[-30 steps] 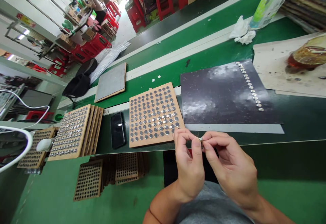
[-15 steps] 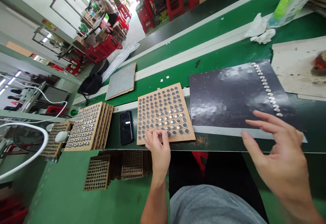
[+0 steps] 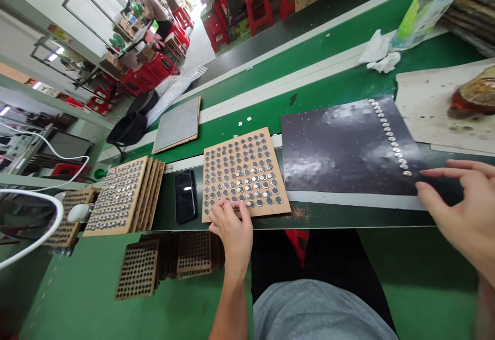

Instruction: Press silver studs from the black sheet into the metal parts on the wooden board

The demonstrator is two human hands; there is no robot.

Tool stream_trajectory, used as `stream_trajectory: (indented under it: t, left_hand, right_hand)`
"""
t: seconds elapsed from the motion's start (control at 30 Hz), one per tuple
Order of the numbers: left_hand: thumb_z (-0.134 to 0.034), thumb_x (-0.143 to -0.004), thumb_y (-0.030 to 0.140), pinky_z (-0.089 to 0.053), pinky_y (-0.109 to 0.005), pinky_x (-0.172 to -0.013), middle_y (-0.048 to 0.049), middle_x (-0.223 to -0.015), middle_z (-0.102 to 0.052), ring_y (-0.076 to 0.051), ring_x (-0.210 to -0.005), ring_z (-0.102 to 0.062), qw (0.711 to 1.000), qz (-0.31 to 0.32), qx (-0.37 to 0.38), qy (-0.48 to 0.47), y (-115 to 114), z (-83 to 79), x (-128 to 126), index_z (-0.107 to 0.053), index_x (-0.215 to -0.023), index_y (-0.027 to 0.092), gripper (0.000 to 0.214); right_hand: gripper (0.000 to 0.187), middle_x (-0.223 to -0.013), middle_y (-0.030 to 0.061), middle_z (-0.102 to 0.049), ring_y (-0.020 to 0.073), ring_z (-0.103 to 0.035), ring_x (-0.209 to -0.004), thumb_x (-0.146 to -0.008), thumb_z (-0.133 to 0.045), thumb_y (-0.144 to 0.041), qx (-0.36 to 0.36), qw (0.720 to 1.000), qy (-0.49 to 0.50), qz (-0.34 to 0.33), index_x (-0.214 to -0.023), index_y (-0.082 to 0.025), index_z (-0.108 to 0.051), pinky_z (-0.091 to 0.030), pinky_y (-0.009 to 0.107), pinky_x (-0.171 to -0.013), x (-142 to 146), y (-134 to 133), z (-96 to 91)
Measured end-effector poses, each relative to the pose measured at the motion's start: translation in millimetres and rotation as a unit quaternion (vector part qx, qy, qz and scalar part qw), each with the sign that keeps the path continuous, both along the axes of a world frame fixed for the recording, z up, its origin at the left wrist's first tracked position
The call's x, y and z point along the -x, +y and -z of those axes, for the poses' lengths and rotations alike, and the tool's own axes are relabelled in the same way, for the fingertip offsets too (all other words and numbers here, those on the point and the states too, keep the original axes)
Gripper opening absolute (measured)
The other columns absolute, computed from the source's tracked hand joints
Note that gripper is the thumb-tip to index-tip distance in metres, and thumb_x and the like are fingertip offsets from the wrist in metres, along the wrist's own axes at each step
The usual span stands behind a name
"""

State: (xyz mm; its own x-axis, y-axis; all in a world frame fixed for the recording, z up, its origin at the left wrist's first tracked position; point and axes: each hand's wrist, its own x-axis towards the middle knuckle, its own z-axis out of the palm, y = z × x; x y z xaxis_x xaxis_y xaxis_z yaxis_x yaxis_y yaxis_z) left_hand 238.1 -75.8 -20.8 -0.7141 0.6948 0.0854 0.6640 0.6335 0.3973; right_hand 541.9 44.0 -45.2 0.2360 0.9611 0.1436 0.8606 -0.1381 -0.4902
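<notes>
A brown board [image 3: 285,207] covered with rows of dark round discs lies before me, and some discs toward its near right bear small bright pieces. At its front edge is my left hand [image 3: 233,226], fingers bent over the nearest discs; whatever lies under the fingertips is hidden. To the right is a dark glossy sheet [image 3: 328,144] with a slanting line of small shiny round pieces [image 3: 390,139] near its right side. My right hand [image 3: 467,200] is open beside the near end of that line, thumb and fingers apart and nothing visible between them.
A phone [image 3: 185,195] lies left of the board, beside a stack of similar boards [image 3: 116,195]. Behind are a grey-topped panel [image 3: 178,126] and a black cap-like item [image 3: 129,128]. A bottle [image 3: 421,12] and crumpled tissue [image 3: 377,53] stand back right. A person [image 3: 152,10] sits far off.
My right hand has moved right, from over the sheet's front edge to beside the line's near end. My left hand has shifted slightly left along the board. The camera view has turned a little.
</notes>
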Motion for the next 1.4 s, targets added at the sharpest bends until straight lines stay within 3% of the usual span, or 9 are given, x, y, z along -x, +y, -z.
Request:
stream_trajectory:
  t: [0.2, 0.3, 0.43, 0.53, 0.73, 0.87, 1.13, 1.3, 1.4]
  left_hand:
    - [-0.051, -0.095, 0.029, -0.036, -0.066, -0.1, -0.0115, -0.113, -0.052, -0.037, -0.122, -0.047, 0.998, 0.031, -0.057, -0.012, -0.5, -1.5, -9.1, -0.058, -0.084, 0.021, 0.015]
    - [-0.053, -0.094, 0.029, -0.036, -0.064, -0.1, -0.0104, -0.111, -0.053, -0.035, -0.119, -0.048, 0.993, 0.055, -0.093, -0.04, 0.6, -1.8, -19.5, -0.059, -0.083, 0.021, 0.014]
    - [-0.057, -0.092, 0.026, -0.035, -0.058, -0.103, -0.0083, -0.106, -0.055, -0.03, -0.113, -0.051, 0.976, 0.121, -0.143, -0.112, 7.0, -7.1, -45.8, -0.061, -0.083, 0.021, 0.011]
    - [-0.059, -0.093, 0.026, -0.039, -0.048, -0.101, -0.006, -0.099, -0.056, -0.025, -0.104, -0.054, 0.94, 0.189, -0.171, -0.225, 15.4, -15.3, -68.7, -0.063, -0.082, 0.021, 0.013]
    - [-0.063, -0.093, 0.035, -0.042, -0.039, -0.094, -0.0046, -0.094, -0.054, -0.021, -0.096, -0.055, 0.869, 0.227, -0.174, -0.404, 22.3, -27.6, -85.6, -0.065, -0.082, 0.02, 0.019]
    - [-0.065, -0.093, 0.039, -0.041, -0.035, -0.092, -0.003, -0.09, -0.052, -0.019, -0.093, -0.053, 0.845, 0.227, -0.196, -0.443, 17.9, -29.8, -81.7, -0.065, -0.081, 0.02, 0.023]
    - [-0.056, -0.098, 0.039, -0.039, -0.035, -0.089, -0.0035, -0.091, -0.049, -0.019, -0.092, -0.05, 0.852, 0.23, -0.215, -0.418, 17.0, -34.3, -83.5, -0.056, -0.081, 0.02, 0.026]
    - [-0.049, -0.102, 0.04, -0.041, -0.034, -0.087, -0.0038, -0.091, -0.048, -0.019, -0.091, -0.048, 0.852, 0.244, -0.229, -0.403, 14.4, -33.3, -84.7, -0.052, -0.082, 0.021, 0.028]
    - [-0.048, -0.103, 0.038, -0.041, -0.034, -0.088, -0.0037, -0.092, -0.049, -0.019, -0.093, -0.048, 0.862, 0.247, -0.239, -0.372, 11.7, -32.0, -86.9, -0.052, -0.084, 0.021, 0.026]
  right_hand:
    - [0.03, -0.119, 0.0167, -0.066, 0.0359, -0.042, -0.115, -0.086, -0.066, -0.047, 0.017, 1.0, -0.023, -0.012, -0.076, -0.021, -0.073, -0.028, 0.047, -0.077, -29.9, 32.5, 39.4]
    - [0.036, -0.12, 0.0176, -0.065, 0.0369, -0.04, -0.116, -0.085, -0.067, -0.052, 0.019, 0.999, -0.025, -0.02, -0.071, -0.019, -0.074, -0.029, 0.049, -0.079, -32.1, 36.8, 44.9]
    - [0.032, -0.109, 0.0153, -0.069, 0.0382, -0.048, -0.117, -0.085, -0.067, -0.048, -0.068, 0.995, 0.047, -0.054, -0.071, -0.02, -0.072, -0.033, 0.056, -0.091, -13.4, 18.3, 24.1]
    - [0.022, -0.1, 0.0099, -0.07, 0.0284, -0.061, -0.105, -0.088, -0.066, -0.044, -0.146, 0.951, 0.195, -0.192, -0.082, -0.023, -0.072, -0.041, 0.048, -0.097, 18.6, -11.8, -2.5]
    - [0.009, -0.099, 0.0026, -0.069, 0.0156, -0.068, -0.086, -0.094, -0.067, -0.032, -0.074, 0.876, 0.389, -0.276, -0.091, -0.025, -0.071, -0.054, 0.025, -0.07, 74.1, -61.9, -36.8]
    - [0.006, -0.095, -0.0018, -0.07, 0.0114, -0.069, -0.087, -0.094, -0.067, -0.022, -0.083, 0.858, 0.413, -0.294, -0.096, -0.028, -0.069, -0.055, 0.019, -0.077, 84.1, -69.5, -37.0]
    - [0.026, -0.099, -0.0013, -0.07, 0.0088, -0.068, -0.094, -0.093, -0.061, -0.004, -0.127, 0.851, 0.407, -0.307, -0.106, -0.026, -0.066, -0.055, 0.016, -0.088, 95.5, -78.7, -35.3]
    - [0.026, -0.107, 0.0026, -0.065, 0.0104, -0.069, -0.091, -0.093, -0.061, -0.011, -0.063, 0.819, 0.489, -0.293, -0.114, -0.027, -0.064, -0.06, 0.016, -0.079, 99.2, -81.6, -41.5]
    - [0.017, -0.1, 0.0026, -0.063, 0.0101, -0.068, -0.083, -0.091, -0.067, -0.016, -0.077, 0.81, 0.52, -0.26, -0.106, -0.025, -0.065, -0.061, 0.017, -0.075, 101.7, -80.5, -45.3]
